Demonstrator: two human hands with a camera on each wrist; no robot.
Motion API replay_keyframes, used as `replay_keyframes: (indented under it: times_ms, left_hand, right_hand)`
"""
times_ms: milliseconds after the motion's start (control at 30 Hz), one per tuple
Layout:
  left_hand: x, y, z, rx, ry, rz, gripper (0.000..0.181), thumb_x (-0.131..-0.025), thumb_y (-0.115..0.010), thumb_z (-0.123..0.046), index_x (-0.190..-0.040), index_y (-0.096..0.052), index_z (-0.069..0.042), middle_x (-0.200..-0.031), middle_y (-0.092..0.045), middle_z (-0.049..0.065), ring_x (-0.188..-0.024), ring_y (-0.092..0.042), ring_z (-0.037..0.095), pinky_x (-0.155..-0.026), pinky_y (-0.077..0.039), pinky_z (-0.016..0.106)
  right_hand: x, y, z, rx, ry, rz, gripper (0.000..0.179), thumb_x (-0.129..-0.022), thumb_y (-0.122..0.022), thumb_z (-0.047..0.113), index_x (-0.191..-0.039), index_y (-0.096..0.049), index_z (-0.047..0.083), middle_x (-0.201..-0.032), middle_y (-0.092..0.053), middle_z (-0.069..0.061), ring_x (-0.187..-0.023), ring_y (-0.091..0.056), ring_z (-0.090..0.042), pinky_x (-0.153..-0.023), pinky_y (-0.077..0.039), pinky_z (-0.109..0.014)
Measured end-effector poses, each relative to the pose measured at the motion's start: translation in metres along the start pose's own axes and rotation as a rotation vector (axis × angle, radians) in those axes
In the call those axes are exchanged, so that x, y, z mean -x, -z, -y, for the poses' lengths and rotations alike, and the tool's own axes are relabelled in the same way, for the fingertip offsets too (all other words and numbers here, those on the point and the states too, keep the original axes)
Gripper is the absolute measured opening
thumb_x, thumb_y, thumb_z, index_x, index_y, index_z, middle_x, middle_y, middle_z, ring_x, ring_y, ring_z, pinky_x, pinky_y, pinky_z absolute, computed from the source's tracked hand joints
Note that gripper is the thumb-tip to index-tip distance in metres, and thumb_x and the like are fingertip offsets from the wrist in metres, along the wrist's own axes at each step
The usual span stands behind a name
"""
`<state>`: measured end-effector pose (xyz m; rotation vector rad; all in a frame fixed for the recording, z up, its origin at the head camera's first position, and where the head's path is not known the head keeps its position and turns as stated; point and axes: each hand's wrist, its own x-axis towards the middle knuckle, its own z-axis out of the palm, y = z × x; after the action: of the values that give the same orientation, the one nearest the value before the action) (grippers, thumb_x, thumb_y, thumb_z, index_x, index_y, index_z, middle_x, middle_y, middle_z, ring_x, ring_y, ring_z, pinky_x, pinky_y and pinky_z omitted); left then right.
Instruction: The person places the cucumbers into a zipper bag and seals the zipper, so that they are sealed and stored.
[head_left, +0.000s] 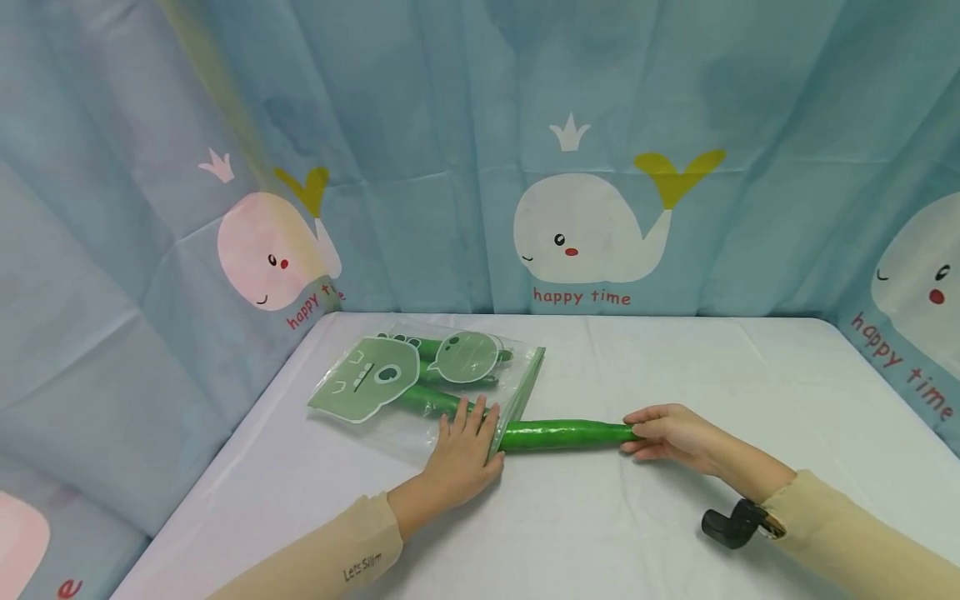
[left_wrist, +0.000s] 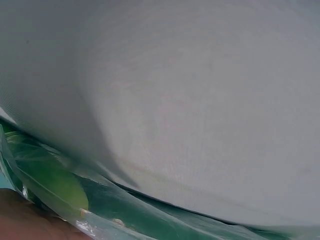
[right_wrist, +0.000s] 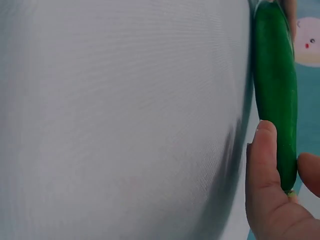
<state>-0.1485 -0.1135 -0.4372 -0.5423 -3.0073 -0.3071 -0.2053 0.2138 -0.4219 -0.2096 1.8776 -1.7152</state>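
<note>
A smooth green cucumber [head_left: 566, 434] lies across the white table, its left end at the mouth of a clear plastic bag [head_left: 390, 437] printed with green cartoon faces. My right hand [head_left: 675, 437] pinches the cucumber's tapered right end between thumb and fingers; the right wrist view shows the cucumber [right_wrist: 276, 75] running away from the fingers. More green cucumbers [head_left: 423, 400] show through the bag. My left hand [head_left: 465, 454] rests on the bag near its green-edged opening, fingers extended, and hides where the cucumber meets the bag. The left wrist view catches the bag's plastic [left_wrist: 150, 215] beside that hand.
The white-covered table [head_left: 720, 367] spreads around the bag and hands. Blue curtains [head_left: 450, 225] with whale prints stand behind and at both sides. A black device [head_left: 731, 525] hangs at the right wrist.
</note>
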Motion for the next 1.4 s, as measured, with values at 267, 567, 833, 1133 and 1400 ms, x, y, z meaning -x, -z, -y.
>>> replay_keyframes:
  times_ms: [267, 567, 833, 1133, 1400]
  left_hand:
    - [0.0, 0.0, 0.0, -0.019, 0.008, 0.001, 0.063, -0.096, -0.051, -0.029, -0.148, -0.034, 0.002, -0.154, -0.026, 0.025, -0.142, -0.017, 0.046, -0.107, -0.019, 0.067]
    - [0.0, 0.0, 0.0, -0.007, 0.012, 0.008, 0.063, -0.097, -0.051, -0.029, -0.149, -0.033, 0.002, -0.155, -0.025, 0.024, -0.142, -0.016, 0.046, -0.107, -0.018, 0.068]
    - [-0.002, 0.0, -0.002, -0.011, 0.006, 0.022, 0.063, -0.098, -0.049, -0.029, -0.15, -0.031, 0.002, -0.155, -0.023, 0.025, -0.143, -0.015, 0.046, -0.107, -0.018, 0.068]
    - [-0.001, 0.002, -0.003, -0.018, 0.01, 0.019, 0.062, -0.098, -0.049, -0.028, -0.149, -0.032, 0.003, -0.155, -0.025, 0.025, -0.142, -0.016, 0.046, -0.107, -0.019, 0.068]
    - [-0.001, 0.002, -0.002, -0.024, 0.007, 0.021, 0.061, -0.099, -0.048, -0.028, -0.149, -0.032, 0.002, -0.155, -0.025, 0.024, -0.143, -0.016, 0.044, -0.107, -0.018, 0.067]
  right_hand:
    - [-0.002, -0.004, 0.003, -0.023, -0.001, 0.025, 0.047, -0.098, -0.052, 0.004, -0.133, -0.035, -0.023, -0.108, -0.062, -0.019, -0.091, -0.07, -0.022, -0.08, -0.056, -0.035]
    - [-0.008, -0.017, 0.008, -0.016, 0.011, 0.093, 0.048, -0.098, -0.051, 0.006, -0.134, -0.035, -0.023, -0.107, -0.064, -0.019, -0.092, -0.07, -0.023, -0.079, -0.056, -0.034]
    - [-0.012, -0.025, 0.008, -0.02, 0.008, 0.1, 0.048, -0.097, -0.052, 0.006, -0.133, -0.038, -0.022, -0.105, -0.065, -0.019, -0.091, -0.07, -0.025, -0.078, -0.056, -0.035]
    - [-0.019, -0.038, 0.01, 0.006, 0.006, 0.12, 0.043, -0.097, -0.052, 0.006, -0.131, -0.043, -0.019, -0.107, -0.065, -0.02, -0.089, -0.07, -0.024, -0.076, -0.057, -0.035]
    - [-0.024, -0.046, 0.011, 0.012, 0.006, 0.139, 0.039, -0.097, -0.052, 0.006, -0.129, -0.047, -0.017, -0.103, -0.068, -0.019, -0.086, -0.071, -0.022, -0.074, -0.057, -0.034]
